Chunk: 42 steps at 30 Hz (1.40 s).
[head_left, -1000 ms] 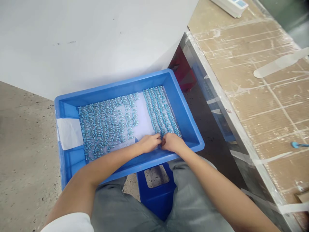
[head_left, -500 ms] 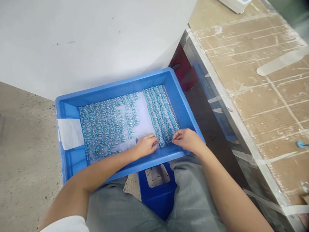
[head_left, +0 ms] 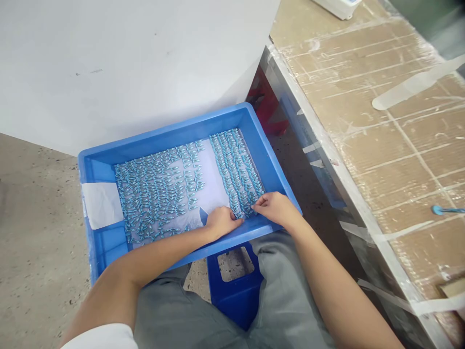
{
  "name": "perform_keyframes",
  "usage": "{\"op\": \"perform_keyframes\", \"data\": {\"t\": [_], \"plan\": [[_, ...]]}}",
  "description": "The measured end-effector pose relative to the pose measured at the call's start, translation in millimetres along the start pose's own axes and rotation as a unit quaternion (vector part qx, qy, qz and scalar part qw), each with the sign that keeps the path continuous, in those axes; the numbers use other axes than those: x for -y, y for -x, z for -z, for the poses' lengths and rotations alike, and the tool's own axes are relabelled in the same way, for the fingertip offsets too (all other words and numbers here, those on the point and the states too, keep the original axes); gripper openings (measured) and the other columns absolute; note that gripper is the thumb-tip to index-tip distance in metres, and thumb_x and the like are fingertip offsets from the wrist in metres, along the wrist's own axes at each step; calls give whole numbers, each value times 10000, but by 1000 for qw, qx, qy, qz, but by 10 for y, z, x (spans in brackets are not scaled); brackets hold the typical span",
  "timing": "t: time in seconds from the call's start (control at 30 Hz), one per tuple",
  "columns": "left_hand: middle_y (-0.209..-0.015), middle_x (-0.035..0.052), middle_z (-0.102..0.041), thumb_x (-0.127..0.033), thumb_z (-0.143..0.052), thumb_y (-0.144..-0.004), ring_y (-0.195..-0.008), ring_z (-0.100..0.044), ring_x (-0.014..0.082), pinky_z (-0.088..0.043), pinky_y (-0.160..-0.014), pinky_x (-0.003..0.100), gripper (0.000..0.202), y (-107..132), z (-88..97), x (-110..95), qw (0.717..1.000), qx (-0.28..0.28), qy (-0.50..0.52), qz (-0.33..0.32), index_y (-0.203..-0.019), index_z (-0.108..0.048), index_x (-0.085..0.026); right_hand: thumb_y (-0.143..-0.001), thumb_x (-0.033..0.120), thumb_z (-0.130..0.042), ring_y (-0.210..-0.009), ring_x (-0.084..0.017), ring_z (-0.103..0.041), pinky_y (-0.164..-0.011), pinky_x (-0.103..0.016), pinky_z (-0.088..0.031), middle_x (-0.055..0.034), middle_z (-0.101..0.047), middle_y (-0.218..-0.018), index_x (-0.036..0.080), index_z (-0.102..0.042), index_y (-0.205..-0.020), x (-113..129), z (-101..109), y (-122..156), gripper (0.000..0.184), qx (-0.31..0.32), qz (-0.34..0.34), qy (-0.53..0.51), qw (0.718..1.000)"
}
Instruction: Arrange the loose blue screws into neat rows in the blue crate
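Head view: small blue-and-silver parts (head_left: 238, 169) lie in a blue bin (head_left: 264, 162), on a pale sheet (head_left: 212, 177). Handling, judged by eye: each piece looks light and stiff, its shiny portion probably slick and apt to roll if nudged. Best hold would be a finger-and-thumb pinch across the middle of the body, lifting straight up — neighbours are packed close and a sideways pull could upset a row. Fragility cannot be judged.

Appearance: slim, tapered, bright blue with silvery glints; finer detail too small to read. Right-hand block stands in tight, slanting columns; the left-hand group is looser, ragged towards its near corner. A strip of bare sheet separates them.

Hands: right hand (head_left: 274, 207) has thumb and forefinger brought together at the near end of the right block; whether a part is pinched there, cannot tell. Left hand (head_left: 222, 222) is loosely curled just beside the bin's near wall — fingertips partly hidden, contents undetermined. Cardboard-covered tabletop (head_left: 385, 160) stands to the right, apart from the bin.
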<state>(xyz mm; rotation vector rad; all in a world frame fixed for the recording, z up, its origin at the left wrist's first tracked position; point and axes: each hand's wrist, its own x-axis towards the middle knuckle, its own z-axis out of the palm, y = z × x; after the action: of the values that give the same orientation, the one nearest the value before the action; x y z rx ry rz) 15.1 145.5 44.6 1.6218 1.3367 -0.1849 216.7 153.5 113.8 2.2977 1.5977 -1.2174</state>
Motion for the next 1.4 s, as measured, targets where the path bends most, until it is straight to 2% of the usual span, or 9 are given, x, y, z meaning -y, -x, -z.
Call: {"op": "perform_keyframes", "data": {"t": [0.23, 0.5, 0.57, 0.67, 0.77, 0.9, 1.07, 1.17, 1.4], "plan": [[-814, 36, -756, -471, -689, -787, -777, -692, 203, -499, -692, 279, 254, -19, -3, -29, 1000, 1, -8, 0, -805, -763, -229, -760, 364, -731, -728, -143, -663, -606, -222, -392, 1, -724, -743, 223, -721, -743, -74, 11, -24, 142, 1, -4, 0, 1000], [-773, 23, -748, -478, -661, -802, -756, -688, 190, -502, -679, 271, 269, 23, 16, -11, 1000, -3, 12, 15, -763, -750, -228, -758, 369, -733, -716, -135, -655, -608, -225, -389, 8, -722, -746, 225, -713, -736, -93, 19, -14, 147, 4, 8, -19, 1000], [-781, 16, -749, -426, -645, -813, -759, -687, 180, -506, -702, 271, 226, 24, 73, 15, 999, -34, 33, 18, -772, -738, -224, -761, 368, -734, -726, -132, -660, -619, -219, -399, 8, -726, -758, 220, -713, -748, -101, 20, -8, 150, 4, 12, -30, 999], [-837, 13, -755, -323, -628, -812, -796, -687, 168, -507, -782, 277, 149, -16, 204, 48, 991, -114, 69, 3, -844, -723, -212, -779, 371, -718, -734, -126, -666, -631, -208, -413, 10, -730, -772, 214, -716, -783, -108, 23, -4, 157, 1, 16, -48, 999], [-841, 18, -751, -344, -651, -805, -786, -683, 163, -499, -781, 279, 163, -87, 302, 64, 982, -167, 90, 2, -857, -705, -200, -804, 361, -687, -743, -123, -668, -647, -202, -423, 12, -734, -792, 217, -725, -833, -102, 22, -9, 152, -7, 24, -55, 998], [-723, 14, -724, -447, -700, -762, -697, -667, 163, -459, -635, 265, 247, -124, 257, 61, 989, -117, 90, 24, -728, -693, -203, -823, 343, -661, -733, -128, -661, -654, -208, -420, 10, -731, -775, 226, -748, -853, -68, -12, -26, 149, -2, 55, -40, 998], [-657, 7, -703, -558, -706, -736, -656, -649, 165, -382, -563, 272, 349, -58, 123, -15, 996, -61, 45, 55, -685, -722, -214, -813, 323, -654, -782, -155, -661, -687, -234, -415, -2, -742, -828, 243, -778, -854, -21, -88, -43, 153, 9, 90, -2, 996], [-649, 12, -698, -579, -693, -744, -645, -638, 165, -363, -555, 274, 369, -38, 89, -67, 996, -52, 31, 71, -690, -741, -216, -807, 288, -641, -814, -156, -669, -714, -233, -419, 6, -752, -847, 262, -783, -826, -5, -123, -52, 146, 24, 103, 10, 994], [-699, 32, -719, -499, -701, -762, -684, -643, 172, -394, -594, 258, 293, -76, 45, -66, 995, -58, 33, 79, -735, -772, -215, -825, 281, -619, -832, -160, -682, -723, -232, -423, -4, -758, -860, 258, -779, -810, -3, -142, -75, 162, 32, 104, 28, 994]]}}
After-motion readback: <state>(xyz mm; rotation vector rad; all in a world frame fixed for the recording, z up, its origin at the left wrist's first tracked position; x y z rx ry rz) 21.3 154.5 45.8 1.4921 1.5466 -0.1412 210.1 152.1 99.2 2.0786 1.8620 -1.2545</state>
